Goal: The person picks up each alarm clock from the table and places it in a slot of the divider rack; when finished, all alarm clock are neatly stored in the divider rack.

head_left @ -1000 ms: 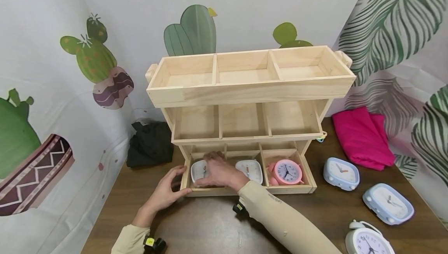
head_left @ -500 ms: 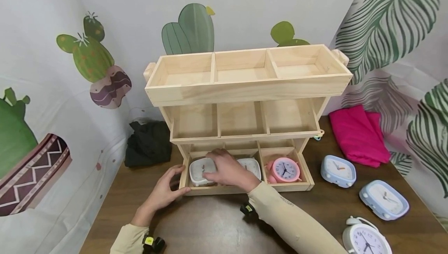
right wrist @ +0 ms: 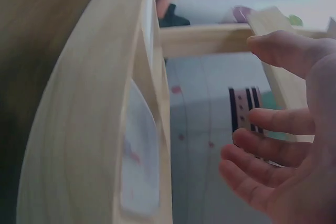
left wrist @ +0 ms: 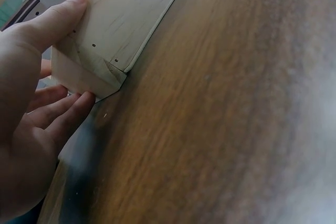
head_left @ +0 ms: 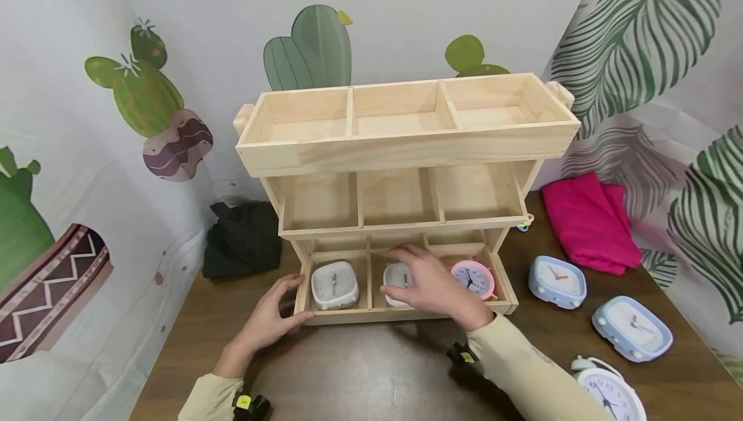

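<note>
A three-tier wooden organizer [head_left: 406,150] stands on a brown table. Its bottom tray has three compartments. The left one holds a white square clock [head_left: 333,284], lying face up and uncovered. In the middle one a second white clock [head_left: 396,276] is partly hidden under my right hand [head_left: 406,273], which hovers over it with relaxed, spread fingers [right wrist: 262,153]. A pink alarm clock [head_left: 475,277] sits in the right one. My left hand [head_left: 293,302] grips the tray's front left corner [left wrist: 100,51], thumb on the front board and fingers round the side.
Two light blue clocks [head_left: 557,281] [head_left: 631,329] and a white round clock [head_left: 609,395] lie on the table [head_left: 360,369] to the right. A pink cloth [head_left: 589,221] is at the back right, a black cloth [head_left: 244,247] left of the organizer. Printed backdrops close in three sides.
My right hand has moved right, from the white clock in the left compartment to above the middle compartment. The left clock now lies uncovered. My left hand has stayed on the corner.
</note>
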